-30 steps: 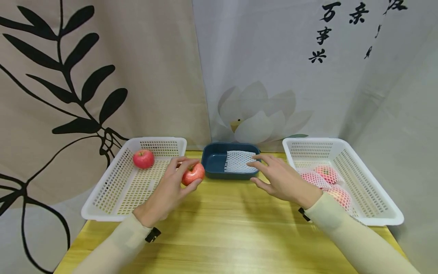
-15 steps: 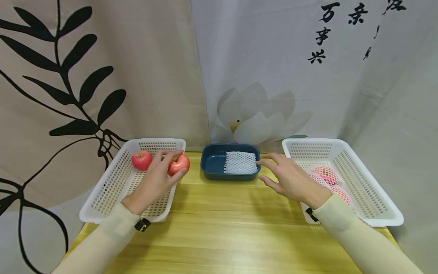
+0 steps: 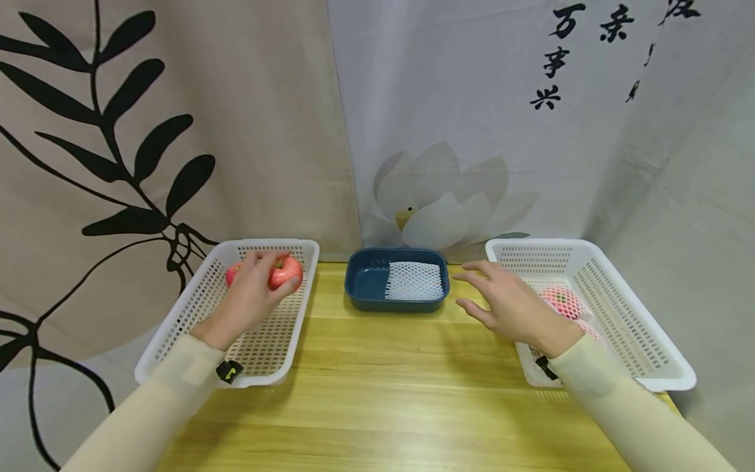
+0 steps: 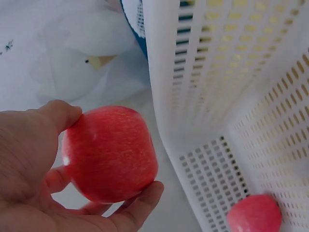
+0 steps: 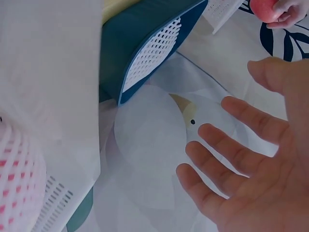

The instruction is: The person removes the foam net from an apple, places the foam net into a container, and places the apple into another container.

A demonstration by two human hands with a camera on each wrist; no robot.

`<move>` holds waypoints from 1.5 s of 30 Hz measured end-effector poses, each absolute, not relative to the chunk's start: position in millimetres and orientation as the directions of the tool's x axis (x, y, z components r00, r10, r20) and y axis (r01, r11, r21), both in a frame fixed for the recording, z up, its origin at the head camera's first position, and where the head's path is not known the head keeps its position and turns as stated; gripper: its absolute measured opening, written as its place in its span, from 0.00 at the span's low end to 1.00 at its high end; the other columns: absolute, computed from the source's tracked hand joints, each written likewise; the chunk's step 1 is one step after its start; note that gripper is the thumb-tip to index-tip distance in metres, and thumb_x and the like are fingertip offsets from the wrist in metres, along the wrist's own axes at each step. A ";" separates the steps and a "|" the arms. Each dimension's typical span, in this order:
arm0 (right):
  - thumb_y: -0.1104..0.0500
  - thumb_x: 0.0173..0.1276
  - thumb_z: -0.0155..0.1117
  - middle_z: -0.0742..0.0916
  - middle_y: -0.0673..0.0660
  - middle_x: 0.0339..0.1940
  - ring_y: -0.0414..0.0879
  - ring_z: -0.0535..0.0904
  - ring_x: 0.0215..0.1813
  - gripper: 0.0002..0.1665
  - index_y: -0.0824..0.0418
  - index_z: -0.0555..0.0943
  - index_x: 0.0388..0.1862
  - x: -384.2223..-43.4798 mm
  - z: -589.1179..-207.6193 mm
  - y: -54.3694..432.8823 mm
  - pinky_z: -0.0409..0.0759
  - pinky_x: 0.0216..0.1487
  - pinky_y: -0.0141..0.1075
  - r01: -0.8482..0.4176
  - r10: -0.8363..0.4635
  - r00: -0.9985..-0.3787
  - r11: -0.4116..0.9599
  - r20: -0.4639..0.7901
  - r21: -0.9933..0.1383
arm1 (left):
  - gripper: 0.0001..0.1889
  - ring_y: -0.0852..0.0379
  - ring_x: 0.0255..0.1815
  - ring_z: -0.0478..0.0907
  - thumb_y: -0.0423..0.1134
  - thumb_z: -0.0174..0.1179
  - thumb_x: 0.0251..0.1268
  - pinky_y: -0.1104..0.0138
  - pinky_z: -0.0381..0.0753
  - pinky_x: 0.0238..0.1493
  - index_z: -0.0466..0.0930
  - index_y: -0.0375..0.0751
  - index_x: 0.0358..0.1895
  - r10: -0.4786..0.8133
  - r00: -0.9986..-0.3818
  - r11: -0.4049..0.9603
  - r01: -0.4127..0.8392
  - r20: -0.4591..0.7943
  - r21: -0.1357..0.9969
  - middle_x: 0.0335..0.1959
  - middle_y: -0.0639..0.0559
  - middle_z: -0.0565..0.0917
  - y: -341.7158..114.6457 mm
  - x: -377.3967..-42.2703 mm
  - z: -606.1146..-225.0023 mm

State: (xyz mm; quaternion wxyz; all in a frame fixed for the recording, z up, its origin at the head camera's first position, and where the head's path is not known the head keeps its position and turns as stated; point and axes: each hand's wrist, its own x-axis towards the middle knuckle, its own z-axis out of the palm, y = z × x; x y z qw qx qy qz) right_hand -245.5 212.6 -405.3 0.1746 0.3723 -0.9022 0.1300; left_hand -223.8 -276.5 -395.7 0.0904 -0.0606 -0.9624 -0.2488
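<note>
Matt cloth [image 3: 265, 164] hangs behind the plastic tray [image 3: 366, 278]; the wooden bench [image 3: 366, 393] beneath and an apple [image 3: 287, 273] left of it gleam.

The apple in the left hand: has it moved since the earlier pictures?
Yes. In the head view, the held apple has moved left, away from the blue tray, and shows against the left basket.

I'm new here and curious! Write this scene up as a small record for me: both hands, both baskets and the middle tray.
Left hand: grips a red apple
Right hand: fingers relaxed, holding nothing
Left basket: white, perforated; another apple inside
Middle tray: dark blue; white foam net inside
Right basket: white, perforated; net-wrapped apples inside, partly hidden
</note>
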 end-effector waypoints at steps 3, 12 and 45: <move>0.52 0.83 0.79 0.90 0.66 0.71 0.66 0.90 0.68 0.27 0.60 0.87 0.75 -247.4 -402.8 216.9 0.90 0.70 0.65 -0.715 -0.623 -0.662 0.692 0.418 -0.099 | 0.35 0.32 0.62 0.80 0.51 0.68 0.89 0.43 0.89 0.56 0.72 0.43 0.89 0.073 -0.979 0.869 0.155 0.189 0.469 0.78 0.24 0.71 -282.8 -232.2 -395.1; 0.53 0.82 0.80 0.90 0.65 0.71 0.66 0.89 0.71 0.27 0.60 0.88 0.74 -253.9 -400.9 234.4 0.88 0.72 0.65 -0.686 -0.593 -0.688 0.719 0.418 -0.111 | 0.34 0.35 0.59 0.80 0.48 0.67 0.88 0.49 0.85 0.55 0.72 0.39 0.88 0.043 -0.991 0.877 0.099 0.129 0.471 0.76 0.23 0.71 -294.1 -259.3 -400.0; 0.45 0.88 0.72 0.89 0.71 0.73 0.75 0.84 0.75 0.30 0.62 0.86 0.77 -298.3 -417.4 306.0 0.81 0.76 0.74 -0.579 -0.519 -0.811 0.776 0.268 -0.250 | 0.35 0.17 0.81 0.69 0.51 0.62 0.83 0.20 0.74 0.76 0.71 0.33 0.82 0.087 -0.995 0.943 0.067 -0.045 0.327 0.78 0.15 0.70 -338.9 -344.5 -469.4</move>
